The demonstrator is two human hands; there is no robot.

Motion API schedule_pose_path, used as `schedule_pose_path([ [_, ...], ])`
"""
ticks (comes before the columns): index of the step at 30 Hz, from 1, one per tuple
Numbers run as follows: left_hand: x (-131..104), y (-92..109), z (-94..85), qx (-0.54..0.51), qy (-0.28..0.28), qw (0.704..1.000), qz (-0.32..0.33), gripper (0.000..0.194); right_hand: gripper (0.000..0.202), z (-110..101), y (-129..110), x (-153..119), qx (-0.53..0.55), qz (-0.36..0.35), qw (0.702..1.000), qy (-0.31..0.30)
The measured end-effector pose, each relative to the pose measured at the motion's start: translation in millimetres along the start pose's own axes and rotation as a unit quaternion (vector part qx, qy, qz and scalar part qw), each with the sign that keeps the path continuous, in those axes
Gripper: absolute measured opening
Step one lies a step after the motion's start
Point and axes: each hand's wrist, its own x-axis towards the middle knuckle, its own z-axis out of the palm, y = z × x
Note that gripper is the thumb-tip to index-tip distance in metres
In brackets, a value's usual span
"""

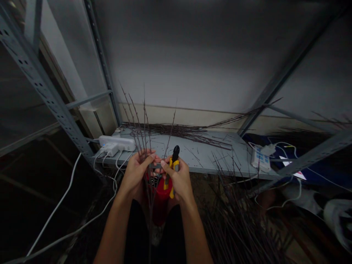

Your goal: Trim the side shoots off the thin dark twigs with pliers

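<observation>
Several thin dark twigs (145, 137) stand upright in my left hand (139, 168), whose fingers are closed round them. Their lower ends run down between my forearms. My right hand (177, 176) grips yellow-and-grey handled pliers (175, 161), black jaws pointing up. One more thin twig (171, 132) rises at the fingertips of that hand, close to the left fingers; I cannot tell which fingers pinch it. Just below both hands, between my knees, is a red container (160, 205) with small scraps inside its mouth.
A pile of twigs (176, 130) lies along the back of the grey shelf (189, 157). A white power strip (117, 143) with plugs and cables sits left; another white socket block (260, 159) is at right. Many branches (236, 220) stand at lower right. Metal posts (46, 88) frame the shelf.
</observation>
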Motion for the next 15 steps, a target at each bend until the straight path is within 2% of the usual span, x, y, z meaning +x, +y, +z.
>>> schedule_pose_path([
  [3, 1.5, -1.2, 1.2, 0.000, -0.003, 1.000, -0.006, 0.038, 0.024, -0.5, -0.7, 1.1, 0.001, 0.002, 1.000, -0.002],
  [7, 1.7, -28.2, -3.7, -0.019, -0.030, 0.999, -0.036, 0.034, 0.023, -6.4, 11.0, 3.4, -0.024, -0.004, 1.000, -0.005],
  [10, 1.8, -50.1, -8.3, -0.020, -0.060, 0.997, -0.052, 0.035, 0.030, -13.4, 22.1, 8.0, -0.037, 0.005, 0.999, 0.012],
  [15, 6.2, -66.7, -9.1, 0.029, -0.072, 0.996, -0.039, 0.040, 0.029, -25.3, 29.2, 16.2, -0.137, -0.024, 0.990, 0.023],
])
